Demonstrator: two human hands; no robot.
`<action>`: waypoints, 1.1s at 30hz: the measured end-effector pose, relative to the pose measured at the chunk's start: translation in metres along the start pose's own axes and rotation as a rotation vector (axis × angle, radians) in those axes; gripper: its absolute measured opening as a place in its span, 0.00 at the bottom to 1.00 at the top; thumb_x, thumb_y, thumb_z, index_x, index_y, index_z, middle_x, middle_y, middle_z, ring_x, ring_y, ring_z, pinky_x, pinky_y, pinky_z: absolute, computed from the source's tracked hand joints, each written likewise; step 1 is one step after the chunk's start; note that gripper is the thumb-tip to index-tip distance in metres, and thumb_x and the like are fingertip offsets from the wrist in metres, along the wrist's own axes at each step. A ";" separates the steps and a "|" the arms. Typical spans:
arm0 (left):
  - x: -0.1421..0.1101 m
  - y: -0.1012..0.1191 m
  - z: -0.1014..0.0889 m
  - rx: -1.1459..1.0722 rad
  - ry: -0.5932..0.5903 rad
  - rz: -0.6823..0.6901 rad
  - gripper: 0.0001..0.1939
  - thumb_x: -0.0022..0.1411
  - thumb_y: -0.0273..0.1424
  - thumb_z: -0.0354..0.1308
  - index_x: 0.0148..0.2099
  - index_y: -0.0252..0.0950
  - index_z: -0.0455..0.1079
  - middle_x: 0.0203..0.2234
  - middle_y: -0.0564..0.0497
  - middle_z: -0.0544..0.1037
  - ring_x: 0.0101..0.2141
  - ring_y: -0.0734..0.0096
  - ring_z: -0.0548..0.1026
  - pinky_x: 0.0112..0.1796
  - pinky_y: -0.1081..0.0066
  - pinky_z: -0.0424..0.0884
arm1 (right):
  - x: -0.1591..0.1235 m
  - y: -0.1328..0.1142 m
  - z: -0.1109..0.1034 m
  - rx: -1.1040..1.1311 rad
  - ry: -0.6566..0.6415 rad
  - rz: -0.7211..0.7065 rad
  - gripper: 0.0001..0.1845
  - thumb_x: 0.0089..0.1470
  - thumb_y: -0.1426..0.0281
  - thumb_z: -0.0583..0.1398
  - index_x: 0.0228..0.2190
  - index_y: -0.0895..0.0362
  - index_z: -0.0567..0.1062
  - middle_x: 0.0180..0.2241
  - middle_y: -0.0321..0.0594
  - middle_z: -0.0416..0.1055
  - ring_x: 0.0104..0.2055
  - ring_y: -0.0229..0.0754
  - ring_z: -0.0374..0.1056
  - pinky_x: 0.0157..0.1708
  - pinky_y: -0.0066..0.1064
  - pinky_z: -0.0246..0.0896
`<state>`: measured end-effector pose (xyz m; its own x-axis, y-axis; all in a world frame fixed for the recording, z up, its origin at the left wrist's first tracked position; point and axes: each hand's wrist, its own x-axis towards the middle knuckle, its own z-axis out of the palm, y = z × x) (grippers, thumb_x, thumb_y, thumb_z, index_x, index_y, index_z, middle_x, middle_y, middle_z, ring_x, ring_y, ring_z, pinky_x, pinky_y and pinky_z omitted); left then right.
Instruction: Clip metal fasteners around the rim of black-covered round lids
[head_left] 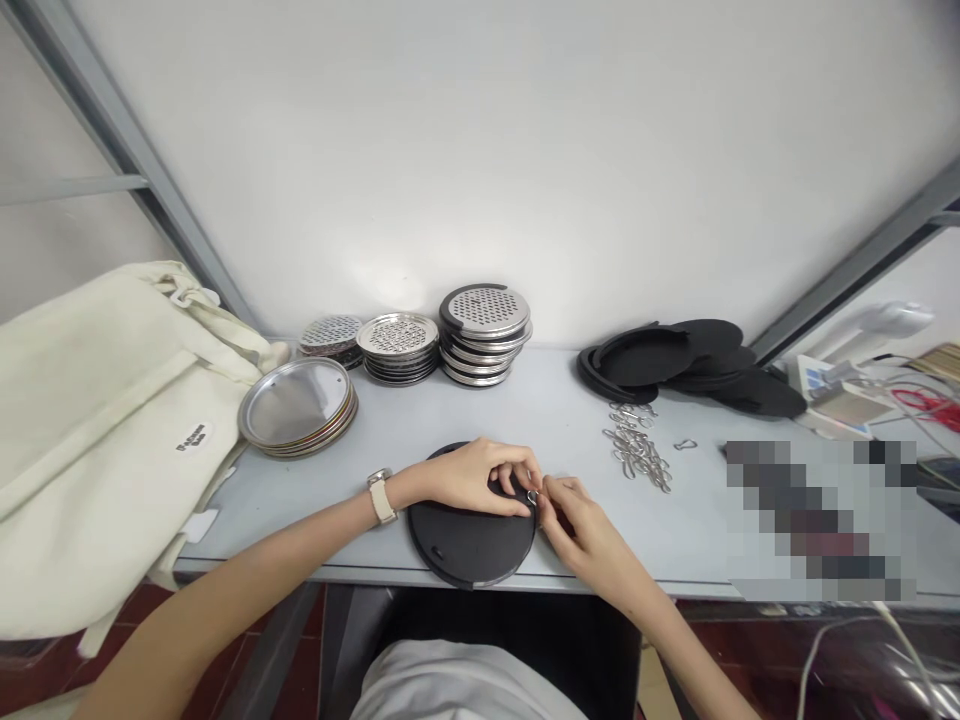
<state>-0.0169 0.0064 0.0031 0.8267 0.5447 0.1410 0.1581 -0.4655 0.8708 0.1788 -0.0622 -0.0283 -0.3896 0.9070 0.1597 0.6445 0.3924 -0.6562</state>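
From the head view, a black disc (pixel 471 540) lies flat on the pale worktop (pixel 360 505), close to its front edge. The left hand (pixel 484 478), with a watch (pixel 382 497) on a cream strap at its wrist, lies over the back part of the disc; its fingers are bent and its thumb reaches forward, with a small metal clip (pixel 532 496) between their tips (whether they press on it, I cannot tell). The right hand (pixel 585 530), just off the disc's right edge, has its thumb and fingertips pinched together on that same clip.

To the right of the hands lies a loose heap of metal clips (pixel 637 450), with one single clip (pixel 685 444) set apart from it. Behind the heap, black round pieces (pixel 697 365) overlap in a pile. Along the wall (pixel 480 150) stand three stacks of round plates (pixel 397 340) whose tops are pierced with holes; the rightmost carries a dark curved rim piece on its top plate. In front of the leftmost is a stack of smooth silvery plates (pixel 296 400), touching or just beside a cream bag (pixel 112 430).
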 end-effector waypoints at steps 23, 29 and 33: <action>0.000 0.001 -0.001 0.096 0.026 0.014 0.16 0.50 0.27 0.65 0.43 0.34 0.67 0.35 0.52 0.73 0.28 0.80 0.71 0.31 0.79 0.68 | 0.004 -0.001 0.005 -0.045 0.060 -0.033 0.15 0.64 0.70 0.46 0.27 0.55 0.64 0.23 0.37 0.65 0.30 0.43 0.61 0.38 0.35 0.57; 0.001 0.000 0.000 0.058 0.012 0.008 0.15 0.51 0.26 0.64 0.42 0.34 0.69 0.34 0.51 0.75 0.30 0.78 0.71 0.34 0.78 0.69 | 0.003 0.000 0.001 -0.017 0.010 -0.033 0.16 0.64 0.69 0.46 0.24 0.54 0.58 0.22 0.34 0.59 0.30 0.41 0.59 0.38 0.34 0.56; 0.001 0.000 0.000 0.031 0.005 0.009 0.15 0.51 0.25 0.64 0.43 0.34 0.69 0.35 0.50 0.75 0.31 0.78 0.70 0.34 0.78 0.70 | 0.001 0.000 0.000 -0.029 0.005 -0.031 0.15 0.63 0.70 0.47 0.24 0.54 0.55 0.22 0.33 0.57 0.29 0.41 0.57 0.37 0.35 0.55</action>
<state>-0.0160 0.0072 0.0033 0.8257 0.5435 0.1513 0.1673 -0.4920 0.8544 0.1779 -0.0616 -0.0283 -0.4061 0.8953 0.1833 0.6511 0.4242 -0.6294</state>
